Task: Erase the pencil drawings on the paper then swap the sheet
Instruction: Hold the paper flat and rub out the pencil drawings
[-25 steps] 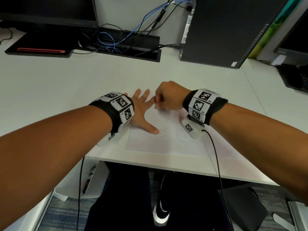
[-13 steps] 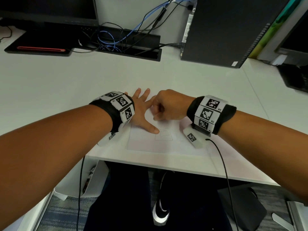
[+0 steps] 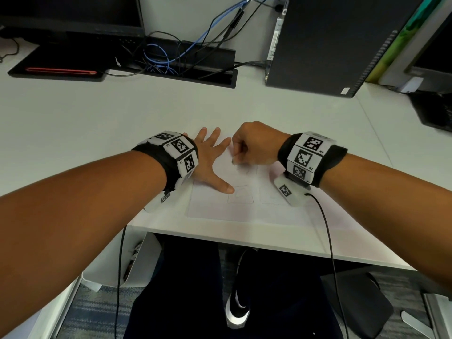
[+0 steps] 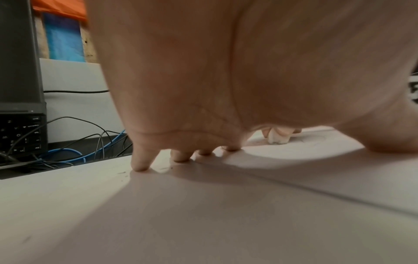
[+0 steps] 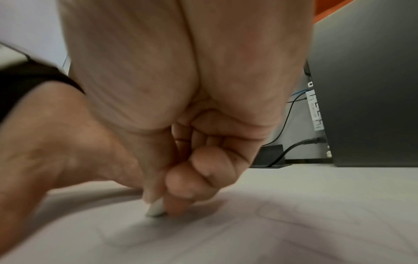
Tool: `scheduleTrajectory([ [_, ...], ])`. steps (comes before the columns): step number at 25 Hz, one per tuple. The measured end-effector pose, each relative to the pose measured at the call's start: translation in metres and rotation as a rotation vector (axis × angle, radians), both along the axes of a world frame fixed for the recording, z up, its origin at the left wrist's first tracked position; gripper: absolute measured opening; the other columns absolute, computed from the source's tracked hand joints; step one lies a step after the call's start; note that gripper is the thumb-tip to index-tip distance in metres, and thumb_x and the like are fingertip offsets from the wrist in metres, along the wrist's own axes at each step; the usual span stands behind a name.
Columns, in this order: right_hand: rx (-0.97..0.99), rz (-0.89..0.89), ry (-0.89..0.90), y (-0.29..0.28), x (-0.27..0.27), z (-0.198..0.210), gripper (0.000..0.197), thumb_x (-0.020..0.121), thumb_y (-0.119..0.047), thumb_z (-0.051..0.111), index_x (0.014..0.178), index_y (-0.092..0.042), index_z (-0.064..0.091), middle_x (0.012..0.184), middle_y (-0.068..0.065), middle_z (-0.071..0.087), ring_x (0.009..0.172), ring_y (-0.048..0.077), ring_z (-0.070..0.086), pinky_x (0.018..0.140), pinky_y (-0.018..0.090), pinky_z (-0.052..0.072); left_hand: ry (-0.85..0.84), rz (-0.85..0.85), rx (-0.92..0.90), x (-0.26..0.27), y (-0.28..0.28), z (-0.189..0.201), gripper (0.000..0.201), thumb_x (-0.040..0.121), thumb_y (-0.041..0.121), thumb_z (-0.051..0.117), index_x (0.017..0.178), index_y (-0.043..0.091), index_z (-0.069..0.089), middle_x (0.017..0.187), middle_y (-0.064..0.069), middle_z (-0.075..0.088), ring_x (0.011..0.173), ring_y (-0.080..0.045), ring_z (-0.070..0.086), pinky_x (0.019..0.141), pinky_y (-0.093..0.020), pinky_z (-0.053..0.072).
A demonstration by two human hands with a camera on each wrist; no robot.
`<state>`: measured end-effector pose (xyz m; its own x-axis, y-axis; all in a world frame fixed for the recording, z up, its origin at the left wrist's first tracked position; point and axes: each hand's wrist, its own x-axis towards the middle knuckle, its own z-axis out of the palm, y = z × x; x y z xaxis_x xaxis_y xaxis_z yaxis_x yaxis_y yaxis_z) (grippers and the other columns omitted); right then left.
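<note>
Paper [image 3: 247,209]: one white sheet, flat on white desk [image 3: 97,123] near front edge, directly ahead of sitter; faint pencil outlines, boxlike shapes, visible at centre; lines pale and hard to count, at least two boxes near thumb. Eraser [image 5: 156,209]: one, small, white, rounded tip touching sheet, most of body hidden by fingers; also seen from left wrist view [image 4: 277,138] as a white stub under fingertips. Right hand [image 3: 256,145]: curled into a loose fist, knuckles up, thumb and forefinger pinching eraser, tip pressed down on upper middle of sheet; wrist raised off desk; right wrist view blurred. Left hand [image 3: 208,165]: flat, palm down, fingers spread and straight, pressing sheet's upper left part; thumb stretched toward centre drawings, fingertips [image 4: 140,166] planted on surface, some beyond sheet's far edge. Hands just beside each other, left forefinger near right knuckles, whether touching cannot be told. Wristbands: two, black, with square coded tags, one per wrist; cable trailing from each. Behind, well apart from sheet: one dark computer tower [image 3: 330,42] at right, one monitor base [image 3: 58,62] at left, tangle of black and blue cables [image 3: 166,57] over a black tray between them
</note>
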<state>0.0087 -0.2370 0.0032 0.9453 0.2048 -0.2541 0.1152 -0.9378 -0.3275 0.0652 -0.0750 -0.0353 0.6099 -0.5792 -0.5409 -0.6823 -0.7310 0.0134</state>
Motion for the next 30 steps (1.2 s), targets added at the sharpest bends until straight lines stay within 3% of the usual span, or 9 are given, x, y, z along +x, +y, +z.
scheduleTrajectory([
  [3,-0.023,0.110,0.042,0.007,-0.007,-0.003,0.015,0.085,-0.021,0.073,0.072,-0.019,0.066,0.065,-0.012,0.062,0.060,0.000,0.056,0.058,0.013,0.040,0.006,-0.001,-0.004,0.002,0.000,-0.001,0.140,0.047,0.100,0.046,0.150,0.038,-0.024,0.158,0.001,-0.033,0.147,-0.030,-0.025,0.115,-0.064,0.000],
  [7,-0.061,-0.027,-0.039,-0.008,0.004,0.000,0.014,0.085,-0.022,0.074,0.073,-0.020,0.067,0.069,-0.011,0.063,0.073,0.011,0.064,0.063,0.019,0.043,-0.010,-0.004,0.000,-0.002,0.000,0.000,0.138,0.051,0.098,0.047,0.150,0.035,-0.025,0.158,0.002,-0.033,0.147,-0.029,-0.025,0.115,-0.064,0.000],
  [12,-0.047,0.080,0.043,-0.001,-0.004,-0.001,0.018,0.085,-0.022,0.074,0.069,-0.022,0.065,0.063,-0.014,0.061,0.060,0.001,0.056,0.056,0.012,0.039,-0.003,-0.005,0.007,0.000,0.000,-0.001,0.139,0.049,0.099,0.046,0.149,0.036,-0.027,0.158,0.001,-0.033,0.147,-0.030,-0.025,0.115,-0.064,0.000],
  [16,-0.052,-0.061,-0.028,-0.013,0.007,0.003,0.012,0.084,-0.021,0.074,0.073,-0.016,0.070,0.069,-0.008,0.066,0.069,0.011,0.061,0.062,0.019,0.045,-0.009,-0.005,0.014,-0.001,0.000,0.001,0.139,0.049,0.099,0.047,0.149,0.034,-0.026,0.158,0.002,-0.033,0.147,-0.030,-0.024,0.115,-0.064,0.000],
  [19,-0.044,0.080,0.061,0.000,-0.006,-0.001,0.016,0.084,-0.023,0.074,0.070,-0.021,0.067,0.067,-0.011,0.065,0.063,0.003,0.059,0.061,0.017,0.045,-0.013,-0.011,0.007,0.000,0.000,-0.001,0.139,0.049,0.099,0.046,0.149,0.034,-0.026,0.158,0.001,-0.033,0.147,-0.030,-0.023,0.115,-0.064,0.001],
  [24,-0.069,-0.039,-0.025,-0.013,0.003,0.004,0.014,0.084,-0.021,0.073,0.071,-0.019,0.068,0.067,-0.011,0.063,0.067,0.009,0.060,0.063,0.020,0.043,-0.009,-0.001,0.005,-0.002,-0.001,0.001,0.139,0.051,0.098,0.048,0.150,0.034,-0.025,0.158,0.001,-0.032,0.147,-0.030,-0.024,0.115,-0.064,0.000],
  [27,-0.047,0.062,0.050,0.001,-0.008,0.000,0.018,0.084,-0.023,0.074,0.069,-0.022,0.064,0.065,-0.013,0.062,0.062,0.000,0.056,0.059,0.016,0.041,-0.004,0.000,0.000,-0.001,0.000,0.001,0.138,0.051,0.097,0.049,0.150,0.034,-0.026,0.158,0.000,-0.032,0.147,-0.031,-0.023,0.115,-0.064,0.001],
  [30,-0.056,0.001,-0.005,-0.002,-0.006,0.001,0.012,0.085,-0.022,0.074,0.075,-0.017,0.069,0.068,-0.010,0.063,0.068,0.006,0.061,0.064,0.019,0.045,0.000,-0.003,0.010,-0.001,-0.001,0.002,0.139,0.050,0.098,0.047,0.149,0.034,-0.027,0.158,0.001,-0.033,0.147,-0.031,-0.024,0.115,-0.064,0.000],
])
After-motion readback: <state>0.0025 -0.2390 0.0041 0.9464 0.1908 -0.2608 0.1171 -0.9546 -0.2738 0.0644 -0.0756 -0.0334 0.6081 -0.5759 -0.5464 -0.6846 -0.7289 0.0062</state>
